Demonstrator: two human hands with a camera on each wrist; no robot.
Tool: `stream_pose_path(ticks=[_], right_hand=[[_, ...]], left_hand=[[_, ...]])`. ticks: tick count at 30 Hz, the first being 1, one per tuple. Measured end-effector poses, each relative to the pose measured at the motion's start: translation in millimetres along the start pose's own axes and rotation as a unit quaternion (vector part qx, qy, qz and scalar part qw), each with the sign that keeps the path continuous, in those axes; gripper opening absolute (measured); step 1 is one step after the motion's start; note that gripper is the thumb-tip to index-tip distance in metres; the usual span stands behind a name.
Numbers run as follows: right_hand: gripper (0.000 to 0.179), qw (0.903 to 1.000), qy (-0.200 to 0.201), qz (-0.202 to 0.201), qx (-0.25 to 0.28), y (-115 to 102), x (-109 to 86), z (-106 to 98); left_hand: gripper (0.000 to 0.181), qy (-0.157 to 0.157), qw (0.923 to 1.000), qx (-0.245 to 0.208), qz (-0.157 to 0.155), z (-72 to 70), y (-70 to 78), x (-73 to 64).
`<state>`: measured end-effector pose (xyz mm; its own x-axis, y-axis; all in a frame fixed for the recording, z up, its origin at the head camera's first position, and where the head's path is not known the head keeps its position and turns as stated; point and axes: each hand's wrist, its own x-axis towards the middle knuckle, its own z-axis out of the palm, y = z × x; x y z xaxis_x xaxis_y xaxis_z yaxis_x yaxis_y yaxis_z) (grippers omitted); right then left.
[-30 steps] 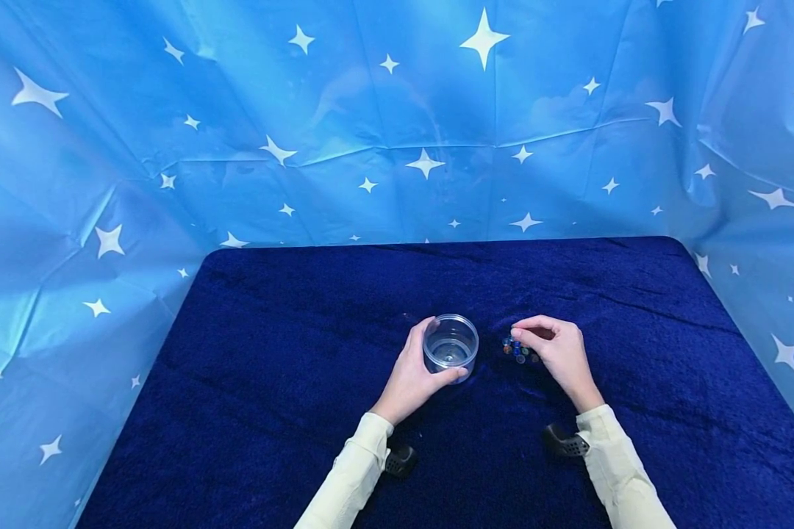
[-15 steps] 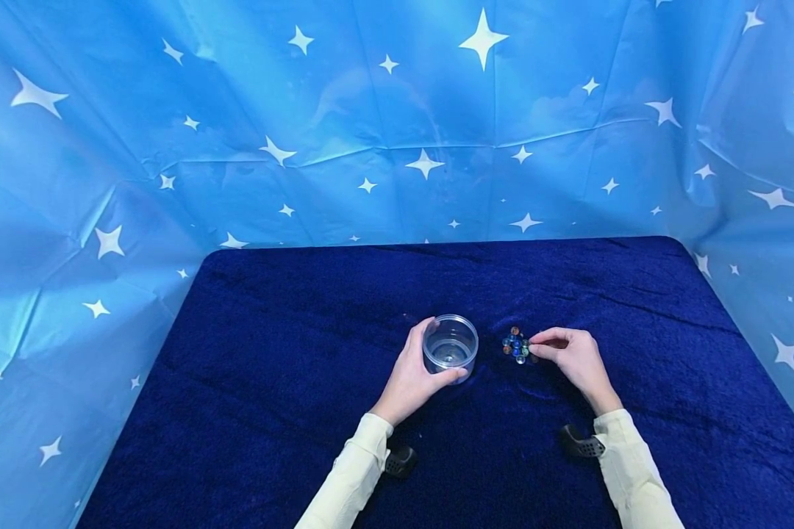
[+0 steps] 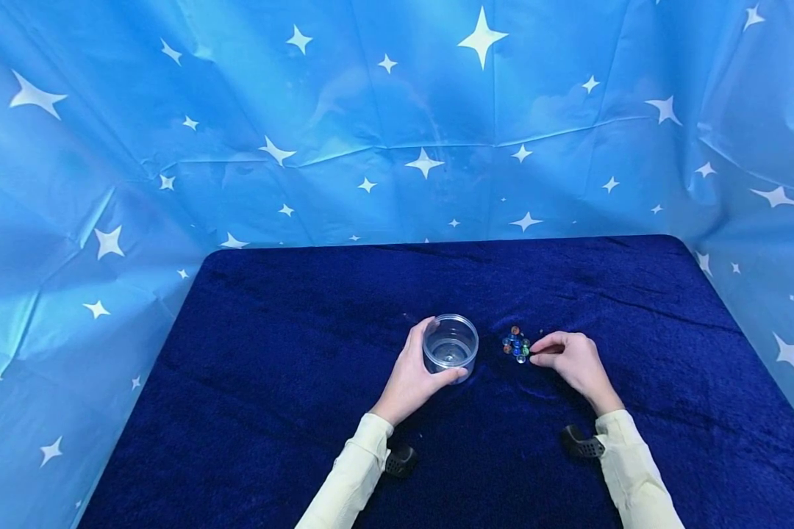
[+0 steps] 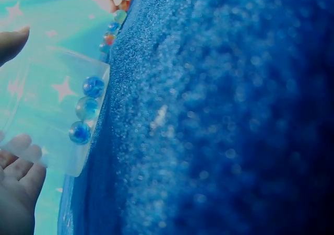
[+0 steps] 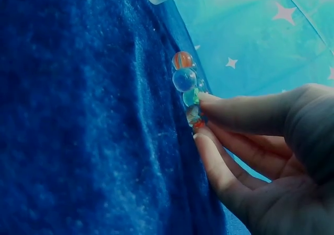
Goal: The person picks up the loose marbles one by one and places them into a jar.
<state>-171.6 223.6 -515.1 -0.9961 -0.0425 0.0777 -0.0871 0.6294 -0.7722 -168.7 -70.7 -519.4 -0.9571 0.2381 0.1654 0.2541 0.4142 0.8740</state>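
My left hand (image 3: 415, 375) holds a clear round plastic jar (image 3: 451, 323), thumb and fingers around its side. The jar stands upright on the cloth with its mouth open. In the left wrist view, a few blue marbles (image 4: 87, 108) show low down through the jar's wall. To the jar's right lies a small cluster of glass marbles (image 3: 517, 351) in blue, green, clear and orange. My right hand (image 3: 572, 361) is at the cluster's right edge. Its thumb and fingers pinch an orange-red marble (image 5: 198, 124), mostly hidden by the fingertips; a green marble (image 5: 192, 96) is right beside them.
A dark blue velvety cloth (image 3: 304, 330) covers the table. Behind and at both sides hangs a light blue curtain (image 3: 344, 95) with white stars. A black wrist camera (image 3: 401, 461) sits below the left wrist, another black camera (image 3: 582, 443) below the right.
My right hand has moved from the top of the cluster to its right edge, baring marbles it covered before. My left hand and the jar have stayed in place.
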Motion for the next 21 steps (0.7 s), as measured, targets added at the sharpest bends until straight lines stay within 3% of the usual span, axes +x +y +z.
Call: stream_pose_path(ticks=[11, 16, 21], right_hand=[[0.010, 0.9990, -0.023, -0.030, 0.024, 2.9, -0.7, 0.8], [0.007, 0.9990, 0.016, -0.043, -0.001, 3.2, 0.1, -0.6], [0.010, 0.9973, 0.050, -0.020, 0.049, -5.5, 1.7, -4.4]], left_hand=[[0.093, -0.001, 1.0000, 0.000, 0.001, 0.5, -0.8, -0.6], [0.093, -0.002, 1.0000, 0.002, -0.001, 1.0, -0.4, -0.4], [0.092, 0.000, 1.0000, 0.003, 0.000, 1.0, -0.8, 0.5]])
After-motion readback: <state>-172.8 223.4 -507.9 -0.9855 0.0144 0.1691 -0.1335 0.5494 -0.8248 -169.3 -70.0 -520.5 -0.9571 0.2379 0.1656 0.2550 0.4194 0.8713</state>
